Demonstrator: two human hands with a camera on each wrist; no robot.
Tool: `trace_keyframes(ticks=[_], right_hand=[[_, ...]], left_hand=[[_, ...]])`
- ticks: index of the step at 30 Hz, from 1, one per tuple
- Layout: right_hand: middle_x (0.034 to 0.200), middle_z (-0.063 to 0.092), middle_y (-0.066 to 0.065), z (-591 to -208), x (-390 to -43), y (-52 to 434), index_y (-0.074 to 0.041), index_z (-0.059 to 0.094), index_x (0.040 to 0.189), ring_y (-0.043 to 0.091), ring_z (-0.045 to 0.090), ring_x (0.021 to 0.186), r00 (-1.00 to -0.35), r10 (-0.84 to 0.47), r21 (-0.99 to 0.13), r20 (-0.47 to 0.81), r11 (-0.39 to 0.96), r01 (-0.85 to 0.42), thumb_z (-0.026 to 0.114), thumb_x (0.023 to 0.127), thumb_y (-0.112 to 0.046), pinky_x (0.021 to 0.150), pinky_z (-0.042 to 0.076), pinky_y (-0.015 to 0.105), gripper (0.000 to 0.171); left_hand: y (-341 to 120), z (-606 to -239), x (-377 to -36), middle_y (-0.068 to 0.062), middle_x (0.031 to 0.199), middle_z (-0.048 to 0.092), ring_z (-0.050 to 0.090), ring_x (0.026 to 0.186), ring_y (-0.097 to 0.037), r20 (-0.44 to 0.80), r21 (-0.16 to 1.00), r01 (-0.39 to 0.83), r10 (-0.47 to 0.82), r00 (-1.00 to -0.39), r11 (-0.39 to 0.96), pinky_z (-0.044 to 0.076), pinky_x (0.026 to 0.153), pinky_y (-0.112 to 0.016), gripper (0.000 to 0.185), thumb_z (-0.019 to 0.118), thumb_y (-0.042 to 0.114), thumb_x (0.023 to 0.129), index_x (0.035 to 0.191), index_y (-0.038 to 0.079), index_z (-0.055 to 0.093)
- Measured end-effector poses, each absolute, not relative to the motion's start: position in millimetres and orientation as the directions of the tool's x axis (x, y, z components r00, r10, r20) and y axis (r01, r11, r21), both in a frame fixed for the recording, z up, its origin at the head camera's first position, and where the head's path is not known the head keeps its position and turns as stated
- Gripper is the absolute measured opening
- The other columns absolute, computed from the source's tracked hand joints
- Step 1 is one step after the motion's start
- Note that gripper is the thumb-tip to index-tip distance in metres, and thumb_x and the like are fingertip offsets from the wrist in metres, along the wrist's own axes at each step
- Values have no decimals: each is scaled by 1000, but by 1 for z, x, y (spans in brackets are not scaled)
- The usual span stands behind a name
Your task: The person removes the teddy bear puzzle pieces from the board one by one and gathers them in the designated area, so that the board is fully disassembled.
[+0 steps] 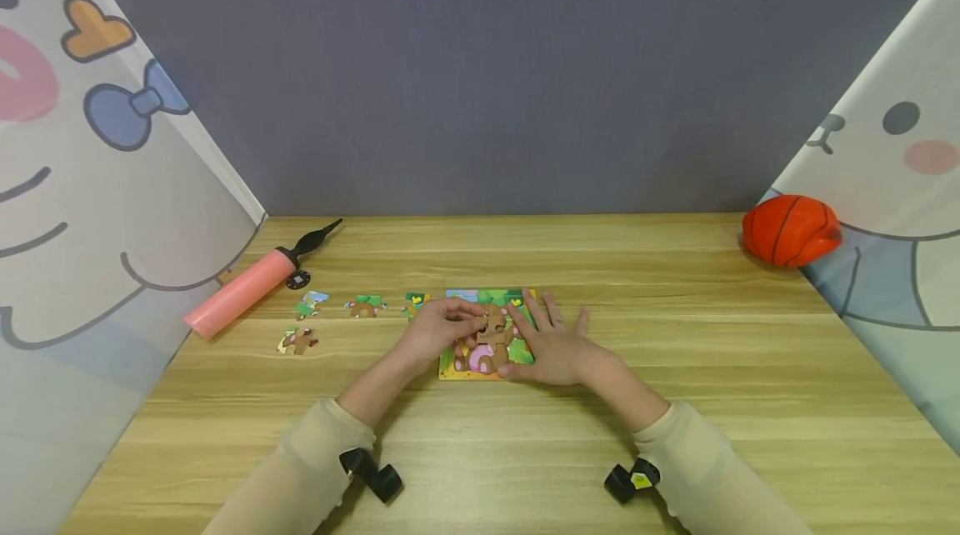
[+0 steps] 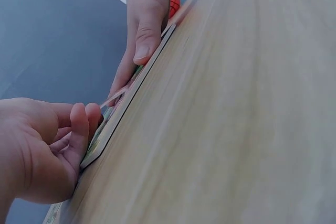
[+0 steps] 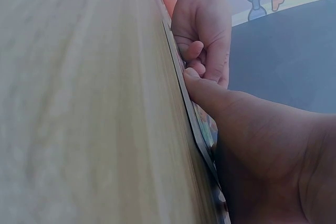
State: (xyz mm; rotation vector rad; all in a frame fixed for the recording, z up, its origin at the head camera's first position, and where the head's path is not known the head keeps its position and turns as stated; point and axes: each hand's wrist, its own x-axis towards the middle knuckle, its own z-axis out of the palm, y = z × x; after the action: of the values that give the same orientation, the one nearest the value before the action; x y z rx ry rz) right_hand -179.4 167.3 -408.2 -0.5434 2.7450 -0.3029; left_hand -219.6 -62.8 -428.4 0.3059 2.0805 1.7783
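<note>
A colourful puzzle board [image 1: 480, 364] with a brown bear picture lies flat on the wooden table [image 1: 675, 402]. My left hand [image 1: 467, 320] pinches a thin puzzle piece [image 2: 113, 97] and holds it tilted over the board's middle. My right hand [image 1: 536, 343] lies open and flat on the right part of the board, its thumb along the near edge. In the left wrist view, the board edge [image 2: 128, 106] runs under the right thumb [image 2: 144, 38]. In the right wrist view, the left hand [image 3: 205, 24] curls beyond my right hand [image 3: 252, 145].
Several loose puzzle pieces [image 1: 365, 306] lie in a row left of the board, one [image 1: 298, 341] nearer me. A pink hand pump [image 1: 243, 289] rests at the far left. An orange ball [image 1: 791, 229] sits at the far right beside a printed curtain.
</note>
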Motion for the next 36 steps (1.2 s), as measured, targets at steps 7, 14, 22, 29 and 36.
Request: trace_keyframes(ticks=[7, 14, 22, 29, 36], right_hand=[[168, -10, 12, -410, -180, 167, -21, 6, 164, 40, -13, 151, -876, -400, -263, -269, 906, -332, 50, 90, -76, 99, -5, 86, 103], [168, -11, 12, -410, -180, 168, -20, 5, 164, 40, -13, 151, -875, -402, -265, -271, 905, -334, 50, 90, -77, 99, -5, 86, 103], [168, -12, 13, -410, -179, 168, -20, 5, 164, 40, -14, 151, -873, -399, -278, -279, 904, -325, 51, 90, -76, 98, -7, 85, 104], [168, -12, 11, -411, -181, 168, -22, 5, 164, 39, -15, 151, -876, -397, -269, -276, 906, -326, 50, 90, -77, 99, -7, 85, 103], [167, -15, 9, -412, -181, 168, -24, 1, 164, 37, -17, 150, -874, -391, -275, -289, 908, -315, 50, 89, -78, 99, -8, 85, 104]], left_hand=[[-63, -429, -218, -14, 96, 72, 63, 65, -14, -143, 988, -111, 394, -908, 104, 51, 50, -23, 21, 67, 3, 97, 116, -5, 69], [-67, -428, -218, -12, 92, 71, 64, 68, -14, -161, 986, -129, 384, -909, 106, 52, 55, -23, 22, 69, 6, 96, 116, -3, 71], [-76, -425, -220, -13, 90, 70, 62, 67, -14, -177, 983, -144, 369, -912, 115, 52, 57, -22, 22, 68, 4, 96, 117, -4, 69], [-84, -425, -221, -13, 94, 71, 63, 68, -14, -178, 982, -143, 364, -914, 120, 53, 59, -22, 21, 67, 1, 96, 116, -4, 70], [-92, -426, -222, -14, 96, 71, 63, 69, -15, -176, 980, -131, 352, -919, 150, 52, 57, -21, 22, 66, 0, 96, 117, -4, 69]])
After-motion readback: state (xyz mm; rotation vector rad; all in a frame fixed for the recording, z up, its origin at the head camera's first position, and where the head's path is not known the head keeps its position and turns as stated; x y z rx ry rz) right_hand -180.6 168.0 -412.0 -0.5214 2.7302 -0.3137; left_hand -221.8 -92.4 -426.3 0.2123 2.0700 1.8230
